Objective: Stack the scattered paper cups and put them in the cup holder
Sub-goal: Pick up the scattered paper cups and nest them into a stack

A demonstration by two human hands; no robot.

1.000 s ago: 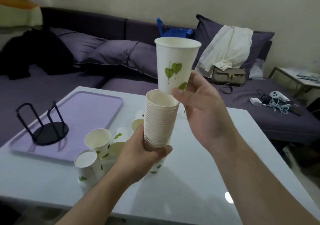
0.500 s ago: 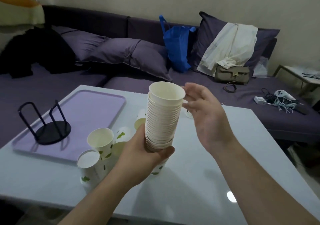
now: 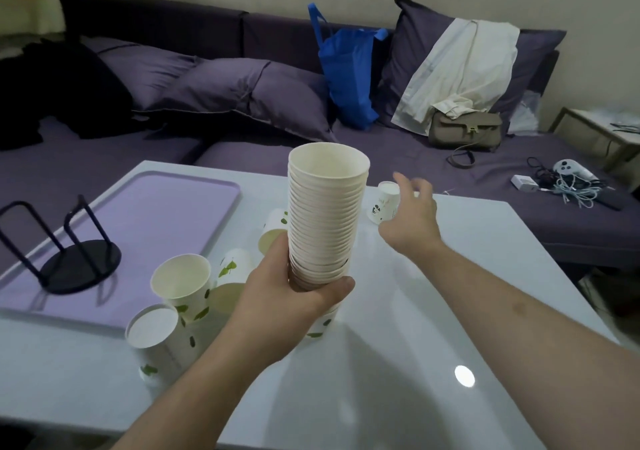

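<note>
My left hand (image 3: 291,290) grips the lower part of a tall stack of white paper cups (image 3: 323,214), held upright above the white table (image 3: 398,363). My right hand (image 3: 410,217) is stretched out over the far side of the table, fingers apart, just short of a lone cup (image 3: 382,202) lying on its side there. Loose cups with green leaf prints lie left of the stack: one upright (image 3: 183,281), one upside down (image 3: 154,328), and others on their sides (image 3: 273,231). The black wire cup holder (image 3: 69,259) stands empty on a lilac tray (image 3: 145,228).
A purple sofa runs behind the table, with pillows, a blue bag (image 3: 346,72), a tan handbag (image 3: 465,131), white clothing, and cables with a controller (image 3: 568,179). A small side table (image 3: 602,131) is at the far right.
My right hand dropped the cup it held into the stack, let go, and reached forward toward the lone cup at the table's far side. The stack stayed in my left hand.
</note>
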